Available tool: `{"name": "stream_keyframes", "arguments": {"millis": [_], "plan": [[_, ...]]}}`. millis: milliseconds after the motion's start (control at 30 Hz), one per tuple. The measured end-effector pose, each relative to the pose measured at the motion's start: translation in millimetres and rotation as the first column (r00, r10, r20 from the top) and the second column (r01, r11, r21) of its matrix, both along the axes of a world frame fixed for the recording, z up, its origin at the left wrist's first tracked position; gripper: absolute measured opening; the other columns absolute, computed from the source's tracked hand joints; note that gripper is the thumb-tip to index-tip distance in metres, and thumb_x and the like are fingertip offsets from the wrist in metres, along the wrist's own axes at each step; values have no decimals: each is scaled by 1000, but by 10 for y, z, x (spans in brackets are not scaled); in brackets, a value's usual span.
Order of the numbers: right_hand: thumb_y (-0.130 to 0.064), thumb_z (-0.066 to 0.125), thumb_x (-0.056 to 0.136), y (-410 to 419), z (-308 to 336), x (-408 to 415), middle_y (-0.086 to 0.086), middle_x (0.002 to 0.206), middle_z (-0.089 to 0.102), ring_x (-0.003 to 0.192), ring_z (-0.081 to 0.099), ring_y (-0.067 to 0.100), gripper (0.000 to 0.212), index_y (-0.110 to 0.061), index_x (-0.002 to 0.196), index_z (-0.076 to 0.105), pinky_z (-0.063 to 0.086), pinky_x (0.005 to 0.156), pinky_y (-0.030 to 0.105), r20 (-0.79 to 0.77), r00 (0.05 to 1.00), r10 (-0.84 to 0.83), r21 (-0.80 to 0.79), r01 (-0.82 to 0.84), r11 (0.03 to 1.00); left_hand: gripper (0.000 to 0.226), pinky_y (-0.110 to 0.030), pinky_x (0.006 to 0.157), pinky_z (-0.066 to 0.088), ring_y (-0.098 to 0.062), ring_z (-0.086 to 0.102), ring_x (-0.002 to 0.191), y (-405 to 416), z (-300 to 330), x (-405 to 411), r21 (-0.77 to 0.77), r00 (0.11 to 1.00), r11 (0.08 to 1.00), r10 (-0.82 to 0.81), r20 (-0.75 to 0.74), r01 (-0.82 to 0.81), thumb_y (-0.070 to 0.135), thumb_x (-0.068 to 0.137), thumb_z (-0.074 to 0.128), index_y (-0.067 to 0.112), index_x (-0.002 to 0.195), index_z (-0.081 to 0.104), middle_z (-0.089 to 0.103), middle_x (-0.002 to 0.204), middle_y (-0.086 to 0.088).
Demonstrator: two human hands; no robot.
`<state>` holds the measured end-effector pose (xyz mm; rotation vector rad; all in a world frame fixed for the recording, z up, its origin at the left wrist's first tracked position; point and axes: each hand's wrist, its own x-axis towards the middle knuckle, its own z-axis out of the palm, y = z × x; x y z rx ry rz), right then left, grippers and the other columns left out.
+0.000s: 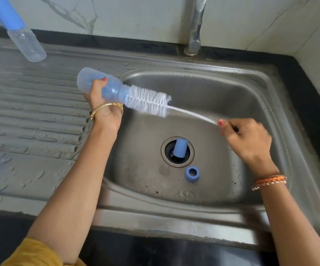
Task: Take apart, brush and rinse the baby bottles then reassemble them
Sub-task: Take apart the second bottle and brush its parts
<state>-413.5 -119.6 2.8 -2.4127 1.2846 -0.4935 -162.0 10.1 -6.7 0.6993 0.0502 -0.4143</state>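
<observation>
- Gripped around its middle by the left hand [99, 104], fingers curled over it: a translucent bluish plastic baby bottle [105, 86], held above the left rim of the stainless-steel sink [266, 89].
- Pinched at its far end by the right hand [245, 139], fingers closed on it: the thin twisted-wire handle of a white-bristled bottle brush [148, 100].
- Long axis of bottle and brush nearly one line, running from upper left to lower right; bottle mouth facing the right hand, bristle head mostly outside the neck, only its tip within.
- Judged step: brushing the bottle's inside; a push along that shared line would send the bristles deeper, a pull would free them.
- Loose in the basin: a blue plastic cap [180, 148] tilted in the drain opening, and a blue screw ring [192, 173] lying flat just beside the drain.
- Lying on the ribbed drainboard at upper left, well apart from both hands: a second clear bottle with a blue top [27, 45].
- Rinsing and reassembly apparently not yet done.
</observation>
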Motion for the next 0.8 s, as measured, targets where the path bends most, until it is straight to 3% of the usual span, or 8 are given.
{"name": "stream_keyframes", "arguments": {"millis": [67,133,233,300,400,500,600,800], "plan": [[-37,51,93,-28,46,-25,-2,46,47,39,38,8,44,-13,57,59,28,44,20,48,999,25,600,-48,799,60,-30,66,53,-17,62,69,-6,6,-52,-32,997,996,-80,22,81,20,48,66,2,103,52,59,78,-7],[-35,58,89,-92,44,-77,-8,39,41,33,29,2,40,-10,57,60,23,37,13,156,987,26,718,-131,684,37,-29,63,53,-16,61,62,-22,16,-90,-52,993,992,-118,28,119,19,57,60,6,90,52,59,68,-5],[-25,75,73,-124,11,-84,-10,48,57,44,47,-2,16,-15,66,65,34,46,7,342,937,70,539,-257,802,63,-30,63,53,-20,60,71,2,65,-48,-49,998,997,-57,13,58,23,44,68,3,101,49,56,82,-10],[-25,77,74,-114,-71,-34,-10,61,63,57,56,2,15,-20,70,63,39,53,11,257,957,137,202,-191,961,81,-30,61,52,-23,58,79,29,76,-15,-15,999,1000,15,-31,-15,26,38,71,3,111,45,52,94,-11],[-29,70,81,2,-115,38,6,73,68,67,61,25,17,-13,79,71,40,59,24,180,979,97,-231,-54,972,96,-32,64,53,-23,58,83,46,60,37,16,997,998,54,-50,-53,26,36,72,4,124,43,51,102,-11],[-30,60,89,-26,-21,59,4,51,57,52,54,17,29,-12,70,70,34,50,21,103,994,-19,219,-4,976,78,-33,70,54,-19,63,79,48,92,8,-44,998,998,-41,49,43,22,41,69,6,114,47,54,96,-9],[-31,51,95,-107,18,1,-7,36,35,30,24,3,41,-10,60,61,18,32,14,137,990,-35,755,-82,651,65,-30,66,53,-16,65,74,33,99,-39,-88,990,989,-115,77,121,19,42,67,7,104,52,58,88,-7],[-35,73,76,-86,-79,10,0,63,62,59,53,12,21,-14,72,70,38,58,23,187,966,176,247,-220,944,108,-34,68,54,-23,61,84,26,69,19,-14,999,999,47,9,-47,23,42,77,2,138,33,50,110,-15]]}}
